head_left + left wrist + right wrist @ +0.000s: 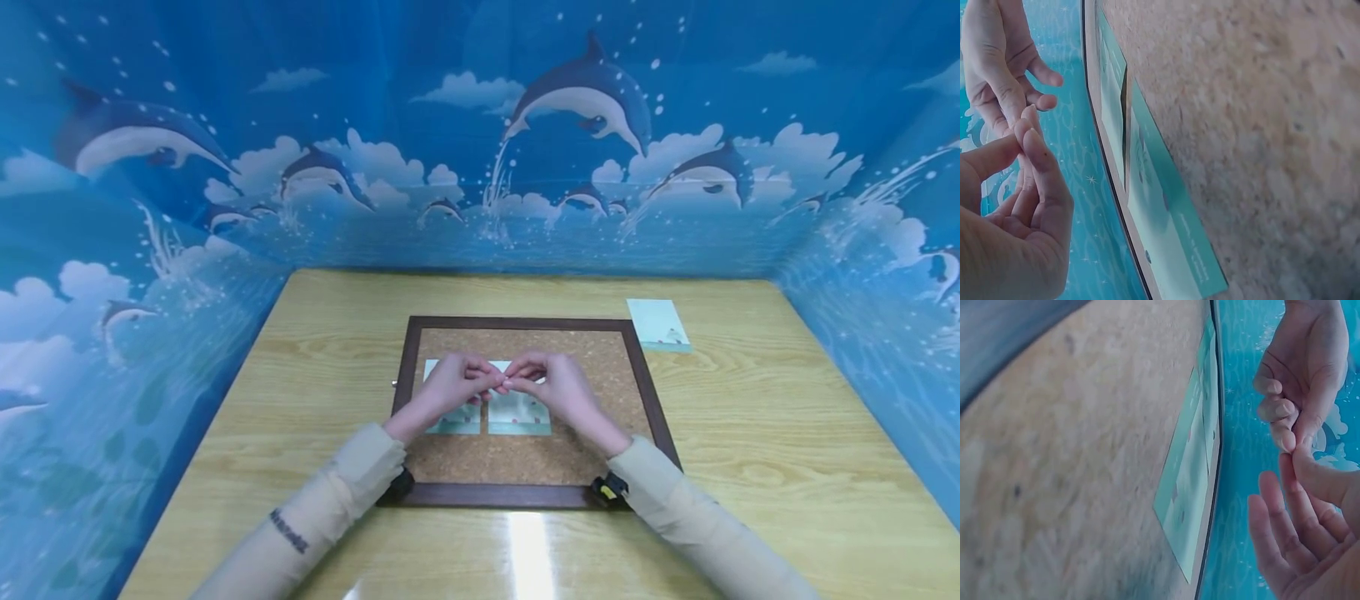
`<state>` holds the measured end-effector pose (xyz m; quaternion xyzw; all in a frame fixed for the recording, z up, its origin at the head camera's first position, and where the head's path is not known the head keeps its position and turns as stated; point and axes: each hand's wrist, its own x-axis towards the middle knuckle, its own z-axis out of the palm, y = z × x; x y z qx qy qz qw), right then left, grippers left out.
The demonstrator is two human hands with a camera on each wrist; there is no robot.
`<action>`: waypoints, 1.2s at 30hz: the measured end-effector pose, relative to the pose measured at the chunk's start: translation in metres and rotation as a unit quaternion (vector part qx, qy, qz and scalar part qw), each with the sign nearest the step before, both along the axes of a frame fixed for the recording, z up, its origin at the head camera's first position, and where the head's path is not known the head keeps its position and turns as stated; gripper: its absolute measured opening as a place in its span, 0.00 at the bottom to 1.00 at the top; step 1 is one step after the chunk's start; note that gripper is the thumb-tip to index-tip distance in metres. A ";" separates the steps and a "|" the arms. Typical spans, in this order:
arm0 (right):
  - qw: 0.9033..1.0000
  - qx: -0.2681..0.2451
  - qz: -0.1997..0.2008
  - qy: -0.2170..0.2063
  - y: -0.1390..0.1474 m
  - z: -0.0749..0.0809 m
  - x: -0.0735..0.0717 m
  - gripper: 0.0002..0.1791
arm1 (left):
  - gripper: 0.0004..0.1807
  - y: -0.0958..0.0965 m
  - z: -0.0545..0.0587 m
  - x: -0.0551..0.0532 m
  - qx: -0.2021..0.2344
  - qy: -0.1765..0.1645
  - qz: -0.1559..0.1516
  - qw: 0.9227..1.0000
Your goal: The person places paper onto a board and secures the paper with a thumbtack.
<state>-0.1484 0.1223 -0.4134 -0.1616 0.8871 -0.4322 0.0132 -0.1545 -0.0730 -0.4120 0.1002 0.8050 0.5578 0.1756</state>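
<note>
Over a framed cork board (517, 462), my left hand (459, 382) and right hand (558, 387) meet fingertip to fingertip. Thumb and index finger of each hand pinch together at the meeting point, around something tiny; the fingertips hide it, and I cannot tell what it is. The right hand's other fingers (1272, 506) are loosely spread. Beneath the hands, two pale green printed cards lie side by side on the cork, a left card (456, 425) and a right card (519, 418). A small blue pin head (1147, 256) shows on the left card.
Another pale green card (660, 323) lies on the wooden table (757, 400), by the board's upper right corner. The board's dark brown frame (517, 322) forms a raised edge. Behind and at both sides hangs a blue dolphin-print curtain (420, 225).
</note>
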 end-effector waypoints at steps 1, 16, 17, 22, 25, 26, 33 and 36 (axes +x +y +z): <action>1.000 -0.007 -0.004 -0.006 0.000 0.000 0.000 0.06 | 0.10 0.000 0.000 0.000 0.000 0.000 0.001 1.000; 0.985 -0.051 -0.043 -0.161 0.020 0.007 -0.043 0.10 | 0.05 -0.002 0.005 0.001 -0.129 0.145 -0.031 0.981; 0.983 -0.050 -0.041 -0.171 0.021 0.006 -0.047 0.10 | 0.05 -0.001 0.005 0.002 -0.149 0.167 -0.040 0.974; 0.972 -0.044 -0.021 -0.229 0.022 0.001 -0.059 0.09 | 0.09 0.006 0.004 0.007 -0.223 0.257 -0.098 0.935; 0.967 -0.040 -0.013 -0.250 0.019 -0.003 -0.063 0.09 | 0.13 0.010 0.002 0.010 -0.273 0.284 -0.143 0.908; 0.967 -0.036 -0.013 -0.251 0.019 -0.004 -0.065 0.09 | 0.14 0.010 0.001 0.011 -0.289 0.289 -0.159 0.898; 0.963 0.001 -0.020 -0.267 0.014 -0.011 -0.075 0.10 | 0.22 0.010 -0.007 0.017 -0.342 0.308 -0.234 0.857; 0.965 0.021 -0.021 -0.262 0.012 -0.012 -0.078 0.09 | 0.23 0.008 -0.009 0.019 -0.341 0.297 -0.242 0.858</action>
